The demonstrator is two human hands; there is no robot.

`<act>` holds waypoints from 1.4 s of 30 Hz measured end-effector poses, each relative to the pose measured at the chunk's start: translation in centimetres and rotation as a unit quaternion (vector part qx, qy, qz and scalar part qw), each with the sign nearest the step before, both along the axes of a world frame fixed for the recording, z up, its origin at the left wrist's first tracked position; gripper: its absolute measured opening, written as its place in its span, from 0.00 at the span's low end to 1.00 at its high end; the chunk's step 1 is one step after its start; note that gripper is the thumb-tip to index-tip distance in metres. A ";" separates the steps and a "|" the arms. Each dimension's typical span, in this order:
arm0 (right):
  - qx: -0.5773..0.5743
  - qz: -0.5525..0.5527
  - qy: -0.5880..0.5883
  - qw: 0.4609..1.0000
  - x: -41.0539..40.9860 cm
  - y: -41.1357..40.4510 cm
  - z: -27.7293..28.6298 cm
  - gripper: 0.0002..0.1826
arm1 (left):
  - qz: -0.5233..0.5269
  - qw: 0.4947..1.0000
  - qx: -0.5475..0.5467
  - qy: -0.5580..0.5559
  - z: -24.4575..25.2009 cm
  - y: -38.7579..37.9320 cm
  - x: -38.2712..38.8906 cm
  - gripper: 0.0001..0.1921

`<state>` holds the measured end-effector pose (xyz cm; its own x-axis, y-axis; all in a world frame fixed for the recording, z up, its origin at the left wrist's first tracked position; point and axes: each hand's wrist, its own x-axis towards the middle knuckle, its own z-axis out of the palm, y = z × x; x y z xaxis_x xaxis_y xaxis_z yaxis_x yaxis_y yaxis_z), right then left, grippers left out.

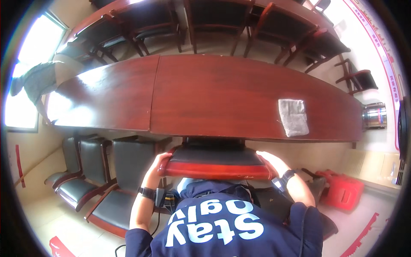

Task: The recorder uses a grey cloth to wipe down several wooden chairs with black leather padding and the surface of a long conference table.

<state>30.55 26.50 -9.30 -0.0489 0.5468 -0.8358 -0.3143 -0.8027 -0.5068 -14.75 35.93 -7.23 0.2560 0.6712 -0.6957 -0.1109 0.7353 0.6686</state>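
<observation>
Right before me stands a chair [215, 157] with a black padded back and a glossy red-brown wooden frame. My left hand [162, 162] grips the left side of its top, and my right hand [268, 160] grips the right side. My fingers wrap over the edges and are partly hidden. Beyond the chair stretches a long reddish wooden table [212, 96], whose near edge meets the far part of the chair. A folded grey-white cloth [292, 117] lies on the table toward the right.
Black padded chairs [131, 163] line up at my left, and more chairs [221, 16] stand past the table. At the far left another person [41, 80] leans over the table end. A red plastic container [345, 191] sits on the floor at right, near a metal bin [374, 115].
</observation>
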 end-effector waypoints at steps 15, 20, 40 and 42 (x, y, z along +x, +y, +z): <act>0.177 -0.135 -0.678 0.701 21.6 1.2 -4.8 0.28 | -0.011 0.997 0.043 0.069 1.2 -1.3 -0.1 0.20; 0.168 0.045 -0.697 0.695 24.2 10.6 -5.1 0.51 | 0.275 0.930 -0.232 -0.076 -4.6 -1.4 -2.9 0.32; 0.105 0.037 -0.209 0.972 28.2 15.3 -22.4 0.30 | 0.796 0.464 -0.021 0.387 -7.2 -20.6 -5.8 0.13; 0.111 0.031 -0.191 0.975 26.3 15.2 -25.1 0.31 | 0.713 0.450 0.056 0.535 -7.0 -21.1 -7.5 0.11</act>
<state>56.82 41.68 -34.40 0.2041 0.7228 -0.6602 -0.0233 -0.6706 -0.7414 -22.22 14.84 -14.20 -0.9314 -0.3313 0.1505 0.0132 0.3826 0.9238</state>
